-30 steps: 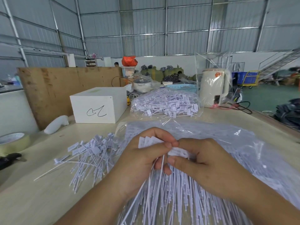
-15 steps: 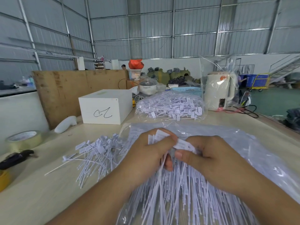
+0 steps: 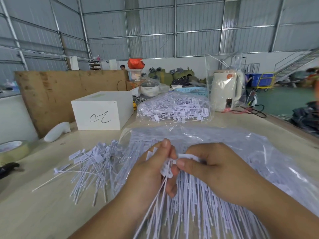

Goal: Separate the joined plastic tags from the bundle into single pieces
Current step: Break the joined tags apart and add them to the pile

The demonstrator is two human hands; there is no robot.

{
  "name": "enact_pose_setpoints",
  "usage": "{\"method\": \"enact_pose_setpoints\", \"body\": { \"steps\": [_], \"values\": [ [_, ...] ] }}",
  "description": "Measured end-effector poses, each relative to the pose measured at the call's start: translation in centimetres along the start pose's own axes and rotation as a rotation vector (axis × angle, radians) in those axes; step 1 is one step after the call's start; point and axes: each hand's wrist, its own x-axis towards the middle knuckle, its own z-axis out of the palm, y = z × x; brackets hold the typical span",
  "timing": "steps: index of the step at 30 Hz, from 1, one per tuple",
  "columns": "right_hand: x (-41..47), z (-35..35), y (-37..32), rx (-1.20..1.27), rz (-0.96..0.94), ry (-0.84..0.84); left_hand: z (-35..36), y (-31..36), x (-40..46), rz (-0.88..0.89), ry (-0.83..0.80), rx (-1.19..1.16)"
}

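A bundle of joined white plastic tags fans out below my hands, its long tails pointing toward me over a clear plastic bag. My left hand grips the flat heads of a few tags, whose tails hang down from it. My right hand pinches one tag head between thumb and forefinger, right beside my left thumb. A loose pile of single tags lies on the table to the left.
A second bag full of tags sits further back. A white box stands at the back left, with a white handle-shaped object beside it. A tape roll is at the far left, a cream kettle at the back right.
My left thumb has lifted and straightened upward. The tag heads in my left hand have turned edge-on, and the head pinched by my right hand has drawn slightly apart to the right.
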Motion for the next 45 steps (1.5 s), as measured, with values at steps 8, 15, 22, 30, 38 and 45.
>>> {"method": "enact_pose_setpoints", "body": {
  "steps": [8, 15, 22, 30, 38, 45],
  "values": [
    [0.1, 3.3, -0.9, 0.105, -0.044, 0.185, 0.7, 0.3, -0.2, 0.032, 0.215, -0.181],
    [0.1, 1.2, 0.2, 0.116, -0.061, 0.440, -1.2, 1.7, -0.3, -0.037, 0.298, -0.261],
    [-0.2, 2.5, -0.1, 0.215, -0.095, -0.032, 0.9, 1.1, -1.3, -0.001, 0.009, 0.088],
    [-0.1, 1.8, 0.8, 0.226, -0.089, 0.014, 0.5, 2.1, -0.4, -0.029, -0.122, 0.141],
    [0.0, 0.1, 1.1, 0.109, -0.089, 0.050, 0.3, 2.6, 2.0, 0.055, -0.066, 0.139],
    [0.0, 0.0, 0.5, -0.058, -0.039, -0.095, -1.1, 1.7, 0.1, -0.069, -0.094, 0.085]
  ]
}}
